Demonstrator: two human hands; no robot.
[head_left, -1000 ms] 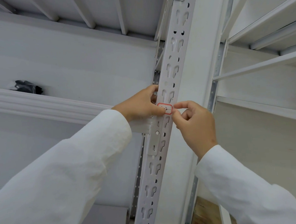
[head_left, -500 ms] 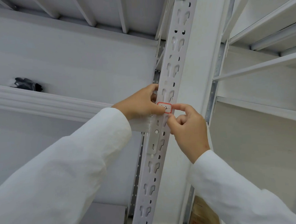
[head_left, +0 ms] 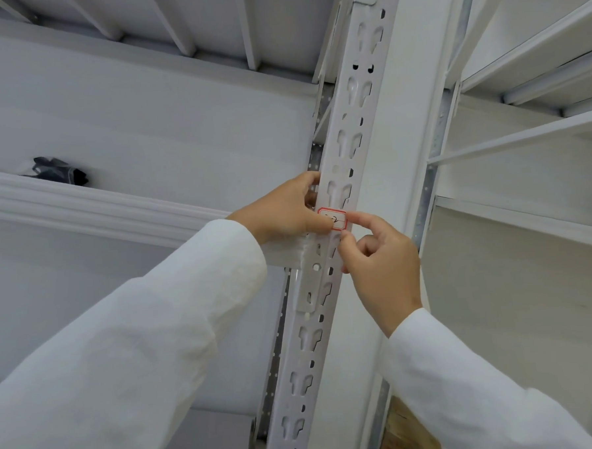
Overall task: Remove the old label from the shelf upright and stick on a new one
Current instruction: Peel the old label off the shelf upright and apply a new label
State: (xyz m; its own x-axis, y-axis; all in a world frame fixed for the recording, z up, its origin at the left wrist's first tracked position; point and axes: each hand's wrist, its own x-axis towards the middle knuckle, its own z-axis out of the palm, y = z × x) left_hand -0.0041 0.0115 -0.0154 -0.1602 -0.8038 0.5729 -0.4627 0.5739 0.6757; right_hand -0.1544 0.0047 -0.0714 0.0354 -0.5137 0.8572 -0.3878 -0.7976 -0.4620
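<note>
A white slotted shelf upright (head_left: 347, 146) runs diagonally up the middle of the head view. On its face sits a small white label with a red border (head_left: 334, 218) and dark handwriting. My left hand (head_left: 283, 211) wraps around the upright's left edge, its thumb pressing the label's left end. My right hand (head_left: 379, 264) is just below and right of the label; its index fingertip touches the label's right edge and the thumb sits under it. Whether the label is fully stuck down is not clear.
A white shelf beam (head_left: 91, 204) runs left from the upright, with a dark crumpled item (head_left: 58, 169) lying on that shelf. More white shelving (head_left: 527, 219) stands at the right. A brown wooden surface (head_left: 405, 431) shows at the bottom.
My right hand has shifted slightly left and lower against the upright, its fingertip staying at the label's right edge. My left hand and the label have kept their place.
</note>
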